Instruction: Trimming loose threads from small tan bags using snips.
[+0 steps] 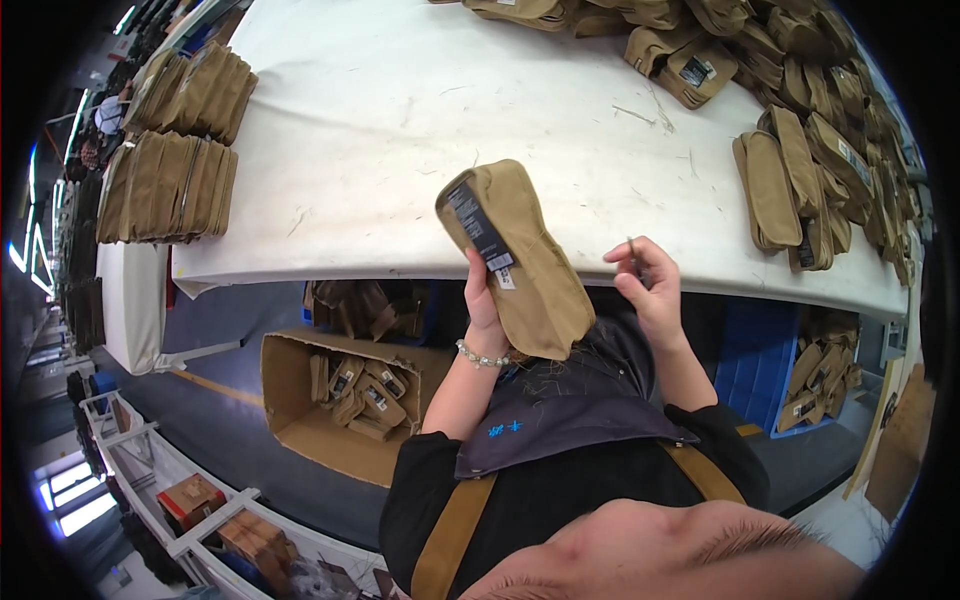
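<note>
My left hand [484,300] is closed round the side of a tan fabric pouch [535,255], held up and tilted above the near edge of the white table. A black printed label and a small white tag show on the pouch's side. To the right, apart from the pouch, my right hand [652,290] is closed on a small thin metal tool [634,258]. Most of that tool is hidden by the fingers, so its kind is unclear.
Loose tan pouches [765,190] heap along the table's [400,120] far and right sides. Neat pouch stacks [165,190] stand at left. Below are a cardboard box [290,430] with pouches and a blue crate [755,360]. Thread scraps [635,115] lie on the tabletop.
</note>
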The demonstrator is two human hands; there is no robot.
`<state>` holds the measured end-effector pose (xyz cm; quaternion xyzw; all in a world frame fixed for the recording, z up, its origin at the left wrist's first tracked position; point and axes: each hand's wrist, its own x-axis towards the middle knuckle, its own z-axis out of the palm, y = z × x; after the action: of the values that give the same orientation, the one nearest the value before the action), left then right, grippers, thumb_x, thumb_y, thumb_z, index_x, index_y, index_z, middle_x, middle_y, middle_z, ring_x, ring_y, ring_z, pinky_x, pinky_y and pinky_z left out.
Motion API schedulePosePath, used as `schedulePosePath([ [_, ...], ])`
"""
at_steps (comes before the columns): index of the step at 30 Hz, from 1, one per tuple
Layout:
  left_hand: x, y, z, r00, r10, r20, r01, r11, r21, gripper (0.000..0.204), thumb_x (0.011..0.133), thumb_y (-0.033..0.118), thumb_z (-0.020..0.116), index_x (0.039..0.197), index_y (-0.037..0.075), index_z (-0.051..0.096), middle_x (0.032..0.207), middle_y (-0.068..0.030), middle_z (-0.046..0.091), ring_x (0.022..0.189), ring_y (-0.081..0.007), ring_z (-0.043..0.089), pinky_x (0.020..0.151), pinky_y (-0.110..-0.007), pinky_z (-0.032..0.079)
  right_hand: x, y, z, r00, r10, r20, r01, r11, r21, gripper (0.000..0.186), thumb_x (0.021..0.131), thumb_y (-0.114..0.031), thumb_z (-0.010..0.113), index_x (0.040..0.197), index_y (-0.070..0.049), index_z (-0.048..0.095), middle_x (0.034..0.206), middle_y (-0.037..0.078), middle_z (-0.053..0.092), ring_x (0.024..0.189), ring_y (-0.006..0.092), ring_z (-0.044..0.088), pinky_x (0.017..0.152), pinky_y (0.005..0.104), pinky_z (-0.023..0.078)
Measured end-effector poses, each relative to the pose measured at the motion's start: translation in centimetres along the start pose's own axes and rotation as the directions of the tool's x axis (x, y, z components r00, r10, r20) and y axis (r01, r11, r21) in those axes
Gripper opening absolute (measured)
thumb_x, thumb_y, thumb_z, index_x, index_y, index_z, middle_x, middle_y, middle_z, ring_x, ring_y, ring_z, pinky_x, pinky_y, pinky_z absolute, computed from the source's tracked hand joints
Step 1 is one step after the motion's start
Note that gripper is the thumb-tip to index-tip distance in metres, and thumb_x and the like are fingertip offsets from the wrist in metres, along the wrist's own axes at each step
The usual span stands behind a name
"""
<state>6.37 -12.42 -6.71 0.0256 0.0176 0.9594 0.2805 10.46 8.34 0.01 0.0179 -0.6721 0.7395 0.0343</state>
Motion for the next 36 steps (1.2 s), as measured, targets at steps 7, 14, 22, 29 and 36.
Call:
schedulePosePath([
  [7,0.5,0.7,-1.4,0.993,0.033,0.11,-0.057,0.974,0.219,0.068,0.098,0.056,0.037,0.139,0.003,0.039,0.134,-0.0151,0.052,0.118,-0.0264,0.055,0.099,-0.043,0.046,1.0,-0.8,4.5,0.989,0.124,0.086,-0.114,0.987,-0.114,0.029,0.082,-0.005,0.07,0.083,-0.008,0.041,0.074,-0.003,0.041,0.064,0.0022,0.035,0.055,0.0187,0.03],
  [14,1.1,2.2,4.8,0.565,0.706,0.427,-0.33,-0.28,0.901,0.05,0.08,0.03,0.074,0.12,0.009,0.052,0.106,-0.004,0.05,0.106,-0.02,0.042,0.088,-0.036,0.032,1.2,-0.1,5.0,0.993,-0.109,0.039,0.115,0.955,-0.274,0.016,0.087,-0.003,0.063,0.088,-0.004,0.047,0.065,0.001,0.043,0.056,0.0085,0.041,0.053,0.0241,0.037],
  [22,0.6,2.2,8.6,0.925,0.225,0.305,-0.031,-0.757,0.653,0.012,0.078,0.006,0.07,0.089,0.006,0.065,0.085,-0.0033,0.057,0.082,-0.02,0.052,0.075,-0.032,0.04,-0.2,0.4,6.4,0.902,-0.405,0.147,0.397,0.65,-0.648,0.028,0.067,0.002,0.067,0.089,-0.006,0.053,0.068,0.007,0.054,0.053,0.0267,0.054,0.05,0.0344,0.043],
  [29,2.3,2.8,5.2,0.935,0.34,0.102,-0.02,-0.235,0.972,0.005,0.082,-0.003,0.065,0.087,-0.005,0.065,0.076,-0.0068,0.067,0.069,-0.011,0.063,0.065,-0.024,0.05,0.8,-0.7,6.6,0.95,-0.286,0.126,0.286,0.636,-0.716,0.028,0.074,-0.008,0.072,0.094,-0.006,0.052,0.072,0.008,0.054,0.059,0.0262,0.059,0.052,0.0343,0.045],
  [36,2.8,3.9,3.6,0.941,0.337,0.031,0.021,-0.15,0.989,0.005,0.086,-0.001,0.065,0.089,-0.005,0.065,0.079,-0.0063,0.069,0.072,-0.0092,0.064,0.067,-0.023,0.051,3.1,-1.8,5.4,0.966,-0.227,0.122,0.243,0.641,-0.728,0.04,0.084,-0.015,0.07,0.122,-0.013,0.061,0.075,0.007,0.059,0.057,0.0228,0.058,0.055,0.031,0.046],
])
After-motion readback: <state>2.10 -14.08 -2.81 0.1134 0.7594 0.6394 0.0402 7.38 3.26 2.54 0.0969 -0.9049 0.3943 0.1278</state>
